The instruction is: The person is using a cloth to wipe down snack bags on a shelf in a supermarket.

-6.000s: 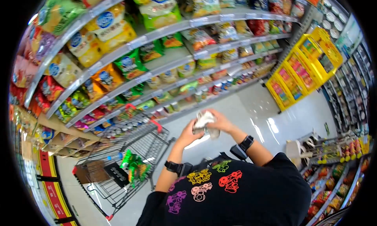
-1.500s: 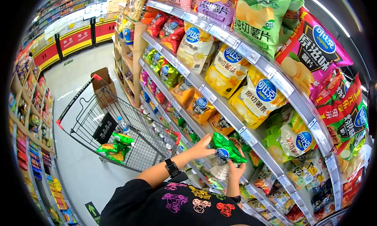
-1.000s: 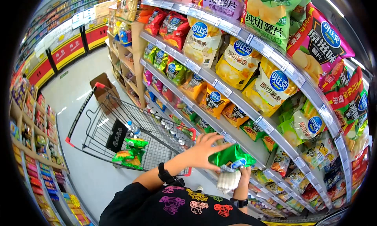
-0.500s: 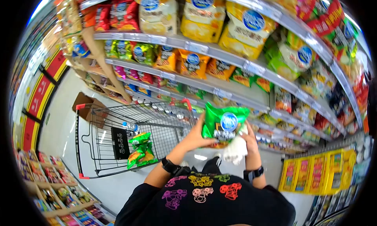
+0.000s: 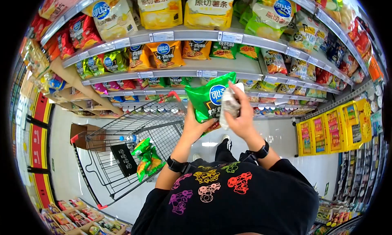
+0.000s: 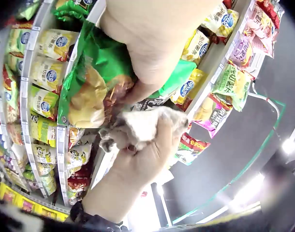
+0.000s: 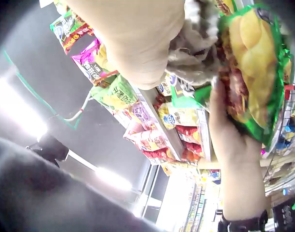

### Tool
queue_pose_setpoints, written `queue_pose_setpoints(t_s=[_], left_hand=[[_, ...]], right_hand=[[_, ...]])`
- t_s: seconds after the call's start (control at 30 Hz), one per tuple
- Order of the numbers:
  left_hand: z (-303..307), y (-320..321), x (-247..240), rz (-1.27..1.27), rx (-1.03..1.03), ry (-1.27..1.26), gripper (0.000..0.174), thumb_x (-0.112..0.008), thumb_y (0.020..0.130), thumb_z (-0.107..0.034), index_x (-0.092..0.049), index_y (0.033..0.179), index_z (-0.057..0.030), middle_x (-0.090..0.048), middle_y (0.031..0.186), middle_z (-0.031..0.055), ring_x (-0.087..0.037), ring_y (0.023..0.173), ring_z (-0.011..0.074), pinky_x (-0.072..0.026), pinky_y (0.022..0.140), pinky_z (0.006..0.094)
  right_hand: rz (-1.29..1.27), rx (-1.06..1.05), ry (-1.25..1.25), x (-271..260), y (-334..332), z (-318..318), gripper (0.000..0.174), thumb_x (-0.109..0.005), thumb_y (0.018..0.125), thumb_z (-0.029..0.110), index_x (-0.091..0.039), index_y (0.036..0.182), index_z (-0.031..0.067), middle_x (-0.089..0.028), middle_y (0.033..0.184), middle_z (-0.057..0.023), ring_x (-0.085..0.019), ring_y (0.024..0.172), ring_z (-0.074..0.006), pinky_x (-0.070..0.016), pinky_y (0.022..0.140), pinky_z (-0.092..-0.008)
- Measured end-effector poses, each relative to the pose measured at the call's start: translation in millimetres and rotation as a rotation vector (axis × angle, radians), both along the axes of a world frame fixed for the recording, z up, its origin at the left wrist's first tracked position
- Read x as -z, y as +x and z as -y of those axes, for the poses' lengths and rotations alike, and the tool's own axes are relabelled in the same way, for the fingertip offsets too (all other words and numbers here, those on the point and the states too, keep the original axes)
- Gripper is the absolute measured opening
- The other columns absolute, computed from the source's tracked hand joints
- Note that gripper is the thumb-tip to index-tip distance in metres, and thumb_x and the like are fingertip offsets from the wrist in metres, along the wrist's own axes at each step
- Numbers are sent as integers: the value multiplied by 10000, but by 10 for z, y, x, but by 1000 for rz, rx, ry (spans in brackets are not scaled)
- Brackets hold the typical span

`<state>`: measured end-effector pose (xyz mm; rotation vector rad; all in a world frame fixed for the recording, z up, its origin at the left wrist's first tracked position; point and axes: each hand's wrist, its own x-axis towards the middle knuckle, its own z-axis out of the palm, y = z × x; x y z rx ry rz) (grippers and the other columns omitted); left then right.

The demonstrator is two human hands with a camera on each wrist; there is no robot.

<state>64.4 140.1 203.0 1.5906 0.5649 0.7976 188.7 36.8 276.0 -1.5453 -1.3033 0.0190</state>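
Our left hand grasped the green bag at its lower left. Our right hand gripped a whitish cloth at the bag's right side. The bag was held before the shelves, near the cart, where a bottle lay beside green packets.

My right hand and the crumpled white cloth cover some of the green chip bag's lettering; the bag hides most of my left hand's fingers.
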Motion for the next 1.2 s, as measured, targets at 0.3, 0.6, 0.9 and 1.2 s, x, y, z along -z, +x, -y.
queue_pose_setpoints(t_s=[0.3,0.6,0.9,1.2], left_hand=[[-1,117,-122,92,-60,-76,882,-736,588,-67,-229,1309,-30,-505,1127,131,-516,1015,212,-426,863,319],[74,73,-170,-12,33,68,803,-741,603,-115,-276,1253,-33,-573,1059,139,-576,956,215,-456,824,322],[-79,18,-73,318,173,-250,762,-726,619,-5,-305,1254,-23,-499,1131,84,-521,1007,181,-429,874,314],[-109,-64,-60,300,408,-626,801,-703,621,-18,-285,1305,-21,-497,1174,105,-511,1051,206,-400,914,330]], right_hand=[[373,225,-56,206,-101,45,604,-617,627,38,-477,1213,72,-360,1325,-161,-367,1178,-350,-305,972,-427],[-78,200,129,219,208,83,506,-486,716,-31,-434,1217,18,-504,1166,-204,-535,1023,-314,-407,871,-327],[-555,-94,-4,443,372,206,438,-433,791,-21,-401,1228,-12,-527,1108,-64,-477,998,-114,-379,839,-228],[-1163,-330,-7,396,333,292,503,-425,832,16,-317,1323,28,-495,1174,-61,-488,1045,-144,-403,870,-273]])
